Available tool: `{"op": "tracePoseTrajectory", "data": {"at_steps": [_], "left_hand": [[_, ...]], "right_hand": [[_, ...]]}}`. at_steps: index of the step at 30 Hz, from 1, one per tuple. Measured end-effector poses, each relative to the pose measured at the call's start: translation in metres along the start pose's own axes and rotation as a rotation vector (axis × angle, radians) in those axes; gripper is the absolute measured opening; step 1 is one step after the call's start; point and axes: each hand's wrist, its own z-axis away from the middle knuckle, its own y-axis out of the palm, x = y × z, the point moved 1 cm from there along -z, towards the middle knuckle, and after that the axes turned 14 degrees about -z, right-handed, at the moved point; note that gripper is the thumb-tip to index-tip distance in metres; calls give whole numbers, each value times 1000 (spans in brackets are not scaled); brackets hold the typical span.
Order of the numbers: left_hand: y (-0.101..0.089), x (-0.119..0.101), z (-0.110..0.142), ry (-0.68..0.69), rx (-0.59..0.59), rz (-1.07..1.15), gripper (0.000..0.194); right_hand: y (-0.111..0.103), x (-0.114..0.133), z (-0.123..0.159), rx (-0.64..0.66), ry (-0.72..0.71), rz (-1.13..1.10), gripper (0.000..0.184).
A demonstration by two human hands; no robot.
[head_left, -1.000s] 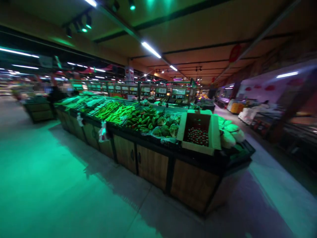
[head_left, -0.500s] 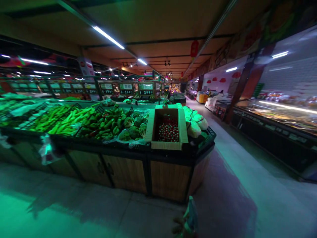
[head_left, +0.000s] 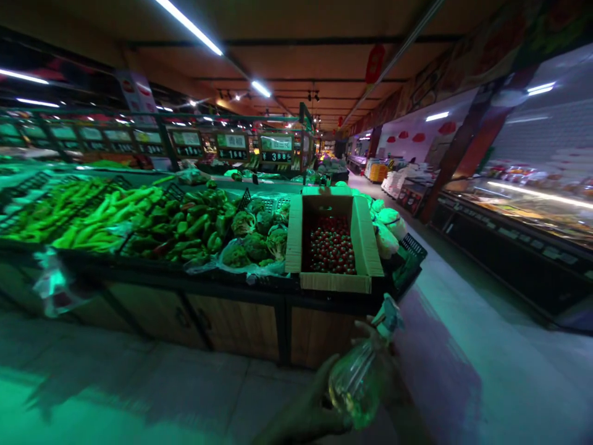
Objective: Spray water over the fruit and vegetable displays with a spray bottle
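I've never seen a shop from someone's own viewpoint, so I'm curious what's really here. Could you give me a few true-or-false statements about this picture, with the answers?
1. A hand holds a clear plastic spray bottle. True.
2. The cardboard box on the stall is filled with green peppers. False: it holds cherry tomatoes.
3. The produce stall has glass front panels. False: its front panels are wood.
4. A lit display counter runs along the right side of the aisle. True.
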Motion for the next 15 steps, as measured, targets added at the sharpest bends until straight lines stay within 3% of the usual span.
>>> {"op": "tracePoseTrajectory", "data": {"at_steps": [3,8,15], "left_hand": [[-32,8,-11,-6,37,-131,123],[-75,12,-15,12,24,-206,118],[-102,14,-14,-82,-35,-77,111]], "right_hand": [[20,2,-29,-11,-67,19,69],[48,-13,-63,-27,-63,31,71],[95,-36,-98,25,113,40,66]]}}
